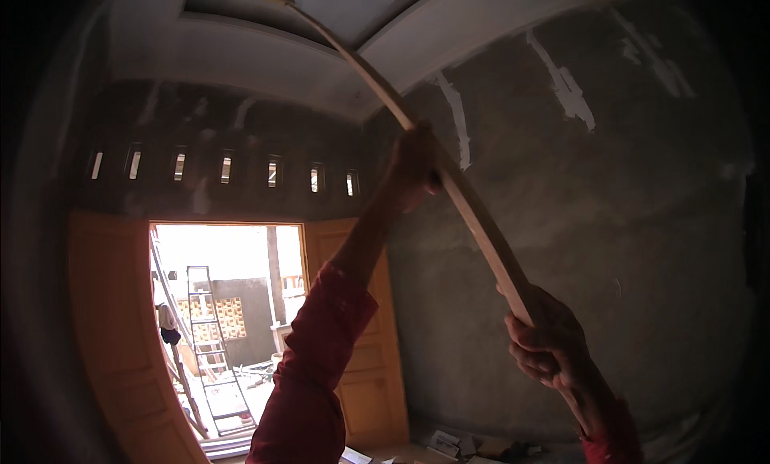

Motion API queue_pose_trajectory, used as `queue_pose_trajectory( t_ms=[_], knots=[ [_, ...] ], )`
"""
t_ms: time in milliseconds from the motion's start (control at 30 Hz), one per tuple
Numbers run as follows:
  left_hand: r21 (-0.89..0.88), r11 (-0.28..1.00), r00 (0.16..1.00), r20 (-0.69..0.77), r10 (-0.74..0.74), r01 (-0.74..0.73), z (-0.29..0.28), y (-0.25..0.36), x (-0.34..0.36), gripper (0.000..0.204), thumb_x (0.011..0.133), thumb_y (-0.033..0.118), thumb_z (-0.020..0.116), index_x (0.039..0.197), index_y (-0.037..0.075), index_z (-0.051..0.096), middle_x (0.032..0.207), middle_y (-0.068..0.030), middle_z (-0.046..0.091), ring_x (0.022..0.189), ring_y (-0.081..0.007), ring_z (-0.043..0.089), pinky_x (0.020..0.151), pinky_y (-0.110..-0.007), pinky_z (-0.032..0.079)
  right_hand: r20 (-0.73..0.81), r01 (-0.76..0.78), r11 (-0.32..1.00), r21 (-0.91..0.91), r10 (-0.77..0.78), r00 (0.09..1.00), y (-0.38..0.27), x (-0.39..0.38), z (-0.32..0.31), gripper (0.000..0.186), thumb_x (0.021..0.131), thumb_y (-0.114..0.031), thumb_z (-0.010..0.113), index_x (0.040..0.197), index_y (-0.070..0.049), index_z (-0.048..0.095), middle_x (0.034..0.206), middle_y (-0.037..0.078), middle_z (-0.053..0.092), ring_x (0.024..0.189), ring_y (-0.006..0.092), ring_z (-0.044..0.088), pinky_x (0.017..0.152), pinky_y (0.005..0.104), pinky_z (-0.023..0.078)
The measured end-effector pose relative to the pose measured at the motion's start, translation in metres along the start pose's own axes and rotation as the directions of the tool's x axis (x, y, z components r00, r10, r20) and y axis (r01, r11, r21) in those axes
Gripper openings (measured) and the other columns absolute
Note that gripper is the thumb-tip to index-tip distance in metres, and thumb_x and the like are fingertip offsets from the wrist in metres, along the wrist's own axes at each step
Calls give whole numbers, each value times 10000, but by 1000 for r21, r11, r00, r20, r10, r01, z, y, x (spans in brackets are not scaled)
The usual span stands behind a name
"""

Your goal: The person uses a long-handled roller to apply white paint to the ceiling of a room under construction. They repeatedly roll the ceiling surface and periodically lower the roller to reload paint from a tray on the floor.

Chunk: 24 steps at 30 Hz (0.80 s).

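A long pale wooden pole [481, 235] runs from the lower right up toward the ceiling, with a small paint roller [281, 0] at its far end against the recessed white ceiling panel [353, 7]. My left hand [413, 163] is closed round the middle of the pole, my arm raised in a red sleeve. My right hand [545, 340] grips the pole lower down, near the bottom right, with its fingers wrapped around it. The pole's lower end is hidden behind my right hand.
Grey plastered walls [618, 223] have white patches and a row of vent openings. An open orange double door [108, 320] shows a bright yard with a metal ladder [210, 344] and other long items. Scraps [481, 446] lie along the floor at the wall's foot.
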<state>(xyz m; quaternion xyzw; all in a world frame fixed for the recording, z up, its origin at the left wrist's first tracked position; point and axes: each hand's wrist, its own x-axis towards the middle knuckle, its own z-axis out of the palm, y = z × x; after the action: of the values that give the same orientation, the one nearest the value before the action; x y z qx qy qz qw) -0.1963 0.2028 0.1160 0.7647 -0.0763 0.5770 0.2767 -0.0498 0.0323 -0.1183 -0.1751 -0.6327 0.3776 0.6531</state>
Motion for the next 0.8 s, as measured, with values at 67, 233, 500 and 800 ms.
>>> queue_pose_trajectory(
  t_ms=[67, 233, 500, 800],
  knots=[
    [31, 994, 994, 28, -106, 105, 37, 6, -10, 351, 1029, 414, 401, 1081, 75, 480, 779, -49, 528, 463, -145, 502, 329, -271, 363, -42, 12, 1000, 2, -12, 999, 5, -26, -16, 673, 787, -88, 710, 1382, 18, 414, 660, -10, 488, 385, 37, 368, 315, 213, 273],
    [47, 989, 988, 64, -144, 141, 74, 2, -20, 331, 1024, 399, 408, 1102, 87, 487, 897, -86, 545, 503, -171, 541, 312, -293, 391, -107, 41, 998, 41, -37, 994, 10, -49, -37, 749, 753, -144, 756, 1388, 37, 401, 643, -12, 471, 355, 29, 344, 278, 205, 269],
    [-58, 990, 990, -43, -132, 129, 47, -33, 19, 356, 1023, 426, 415, 1091, 88, 505, 828, -72, 568, 517, -176, 563, 318, -287, 383, -72, 28, 1000, 6, -28, 997, 2, -7, -43, 630, 794, -92, 706, 1339, 51, 424, 666, -5, 481, 396, 32, 378, 312, 210, 277],
    [-8, 997, 994, -77, -72, 72, -16, -68, 70, 483, 1022, 513, 364, 1032, 52, 508, 684, -80, 576, 459, -174, 550, 305, -260, 364, 57, 86, 994, -74, -82, 995, 18, 79, -54, 535, 813, -99, 667, 1281, 45, 451, 678, -16, 477, 421, 33, 384, 329, 201, 295]
  ],
)
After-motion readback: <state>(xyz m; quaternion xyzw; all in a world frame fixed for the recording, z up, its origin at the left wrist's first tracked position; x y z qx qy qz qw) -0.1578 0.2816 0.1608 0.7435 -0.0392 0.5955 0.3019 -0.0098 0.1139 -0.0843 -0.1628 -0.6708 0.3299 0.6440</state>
